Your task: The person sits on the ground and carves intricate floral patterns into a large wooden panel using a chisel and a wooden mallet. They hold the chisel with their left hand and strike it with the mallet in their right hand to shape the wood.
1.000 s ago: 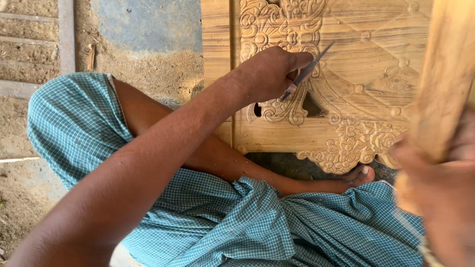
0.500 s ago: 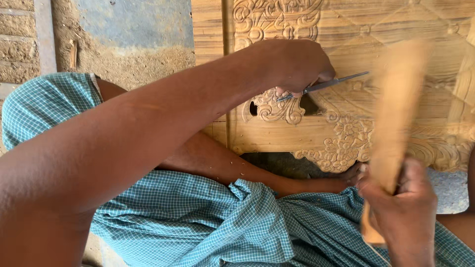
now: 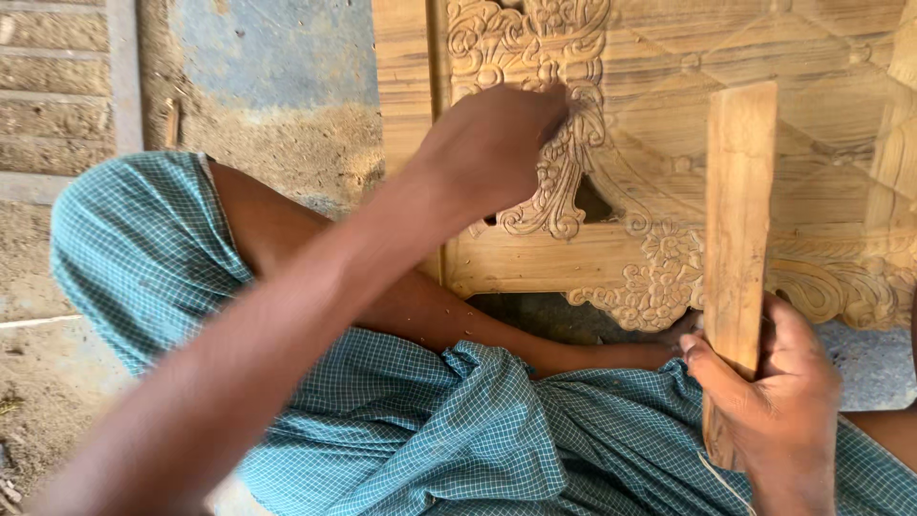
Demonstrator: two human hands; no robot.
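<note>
Gripping an upright wooden mallet (image 3: 737,248) in closed fingers, the right hand (image 3: 774,401) waits below-right of the left hand (image 3: 492,143), curled against the carved panel (image 3: 669,124), its contents hidden.

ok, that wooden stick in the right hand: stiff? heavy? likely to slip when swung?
Probably stiff: the wooden stick is a thick, straight slab of solid wood, held upright with no visible bend. Likely hefty for its size, given that thickness. Slip seems unlikely: its faces look rough and unfinished, and the right hand wraps fully around its lower end.
</note>
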